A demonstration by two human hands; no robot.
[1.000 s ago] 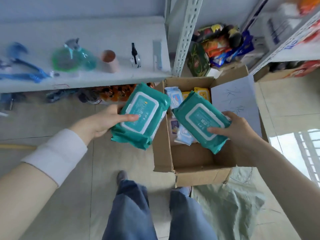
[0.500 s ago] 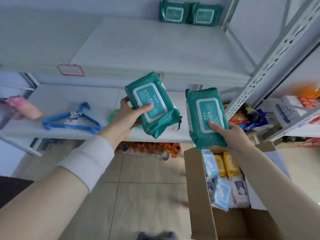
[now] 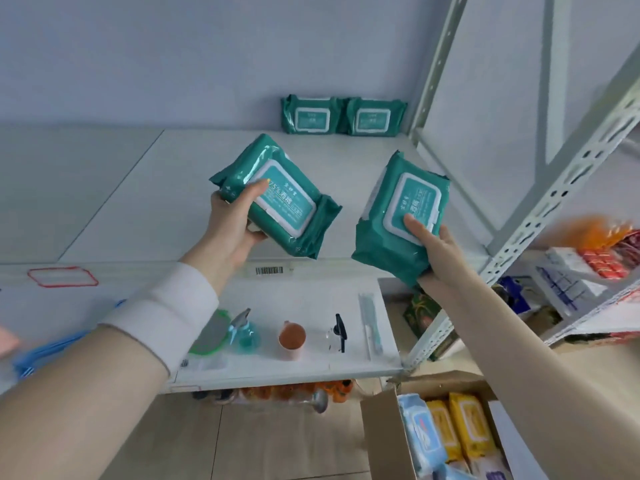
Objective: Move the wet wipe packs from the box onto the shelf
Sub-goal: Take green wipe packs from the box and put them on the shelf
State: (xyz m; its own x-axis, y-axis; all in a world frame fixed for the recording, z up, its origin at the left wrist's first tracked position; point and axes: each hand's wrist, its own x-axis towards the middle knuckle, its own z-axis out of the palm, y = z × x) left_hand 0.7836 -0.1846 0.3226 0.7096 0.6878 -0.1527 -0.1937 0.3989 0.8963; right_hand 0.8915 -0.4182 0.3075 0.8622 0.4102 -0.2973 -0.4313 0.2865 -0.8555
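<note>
- The white shelf [image 3: 194, 188] lies under and behind both hands; its front edge carries a barcode label [image 3: 269, 270] just below the left grip.
- The cardboard box [image 3: 386, 441] stands open on the floor, low and to the right, under the right forearm; blue and yellow packs [image 3: 446, 441] stand inside it.
- The left hand [image 3: 231, 226] holds one teal wet wipe pack [image 3: 277, 195] above the shelf, tilted, thumb on its lid and the fingers closed around its underside.
- The right hand [image 3: 437, 249] holds a second teal pack [image 3: 398, 216] almost upright, thumb pressed on the lid, fingers behind it, near the shelf's right edge.
- Two more teal packs [image 3: 341, 115] stand side by side, touching, at the shelf's back wall, beyond both grips.
- A lower shelf [image 3: 311, 303] below the left grip carries a pink cup [image 3: 292, 338] and a teal spray bottle [image 3: 242, 332].
</note>
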